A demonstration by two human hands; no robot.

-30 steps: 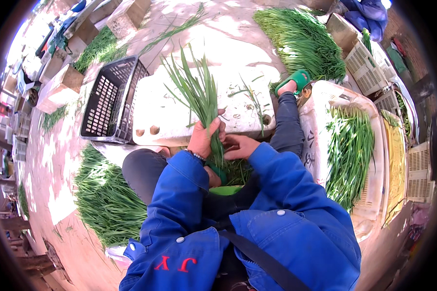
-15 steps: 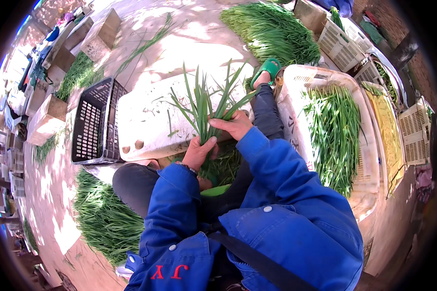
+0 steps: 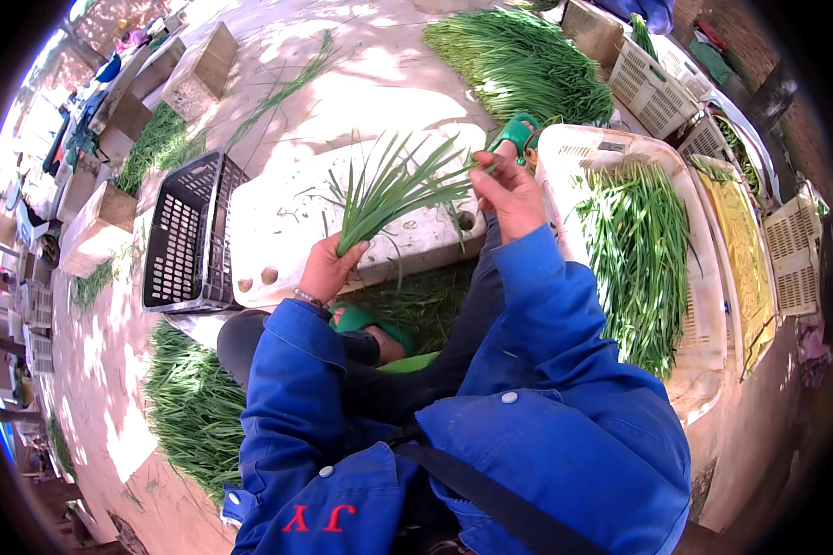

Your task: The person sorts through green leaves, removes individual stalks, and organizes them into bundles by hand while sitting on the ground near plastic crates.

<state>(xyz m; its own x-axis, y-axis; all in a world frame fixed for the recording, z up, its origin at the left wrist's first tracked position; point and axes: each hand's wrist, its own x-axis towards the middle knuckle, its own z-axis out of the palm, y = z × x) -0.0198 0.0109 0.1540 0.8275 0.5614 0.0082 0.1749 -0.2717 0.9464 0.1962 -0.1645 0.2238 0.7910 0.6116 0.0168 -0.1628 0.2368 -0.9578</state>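
My left hand [image 3: 331, 268] is closed round the lower ends of a small bunch of garlic chives [image 3: 379, 205]. Its flat green leaves fan up and to the right over a white foam slab [image 3: 278, 217]. At the right of the bunch, my right hand [image 3: 514, 199] pinches thin leaf tips between thumb and fingers. Whether those leaves are still joined to the bunch is hard to make out. Scraps of leaf lie scattered on the slab.
A black plastic crate [image 3: 183, 236] stands left of the slab. To the right, a pale plastic crate [image 3: 699, 324] holds many cut chives [image 3: 634, 259]. More chives lie in a heap at the left [image 3: 190, 398] and a pile at the far side [image 3: 518, 65]. Green sandals [image 3: 518, 129] are on my feet.
My hands have moved apart: the left went left and the right went up and right. The bunch, upright between both hands before, now leans right from the left hand.
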